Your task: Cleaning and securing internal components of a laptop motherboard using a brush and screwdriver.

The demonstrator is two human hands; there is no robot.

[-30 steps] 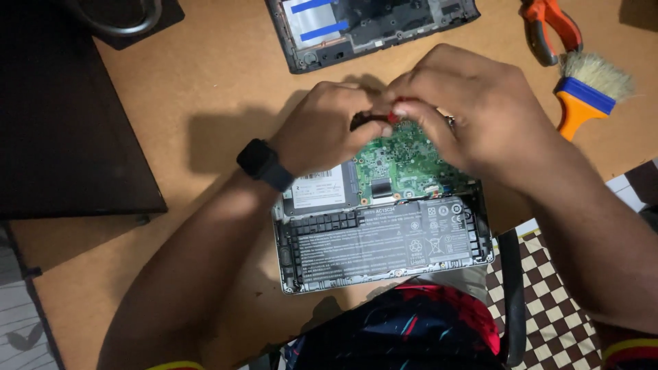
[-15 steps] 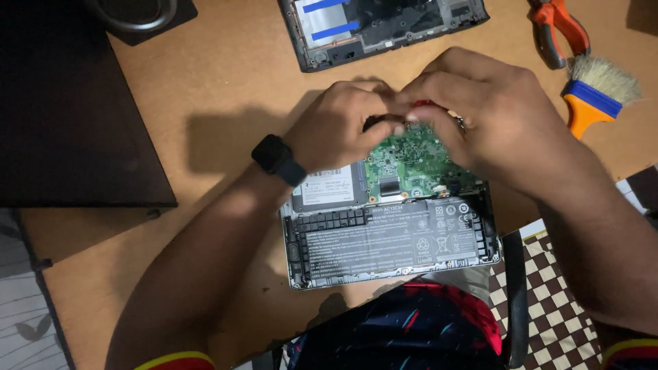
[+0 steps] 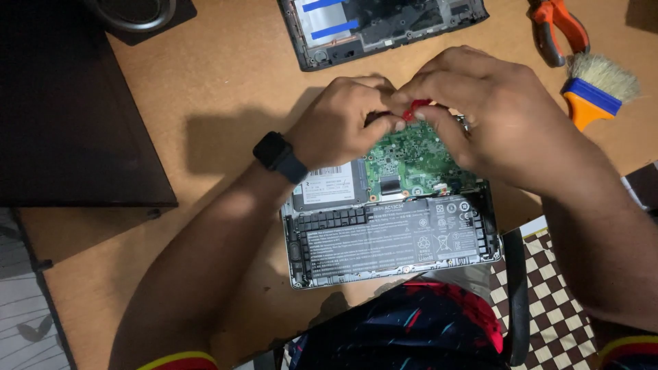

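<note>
the desk (image 3: 226, 82) is showing matt brown wood; the circuit board (image 3: 411, 161) is gleaming glossy green; the brush (image 3: 596, 85) is carrying coarse pale bristles on orange plastic.

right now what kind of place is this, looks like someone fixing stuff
Probably a small electronics repair bench at home or in a shop. Both hands, left hand and right hand, work over an opened laptop with its green circuit board bare; a cleaning brush and orange-handled pliers lie on the wooden desk.
</note>
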